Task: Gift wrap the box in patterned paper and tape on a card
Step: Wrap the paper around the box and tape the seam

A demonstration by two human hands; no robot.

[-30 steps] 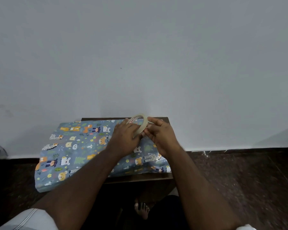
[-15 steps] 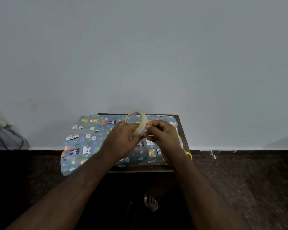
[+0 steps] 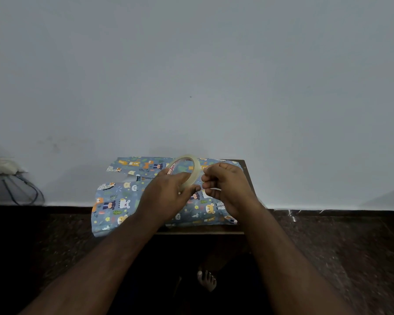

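Blue patterned paper (image 3: 114,201) with cartoon animals lies folded over the box on a small dark wooden table (image 3: 245,169). The box itself is hidden under the paper. Above it my left hand (image 3: 166,198) grips a roll of clear tape (image 3: 195,165), held upright. My right hand (image 3: 225,187) is just right of the roll, its fingers curled and pinching at the tape's edge. No card is visible.
A pale wall rises right behind the table. Dark stone floor (image 3: 328,246) surrounds it. At the far left, a white object with dark cables (image 3: 21,189) sits against the wall. A bare foot (image 3: 206,279) shows under the table's front edge.
The view has shifted so the table sits further right and lower in frame. Both hands stay on the tape roll, the right hand now slightly further from it.
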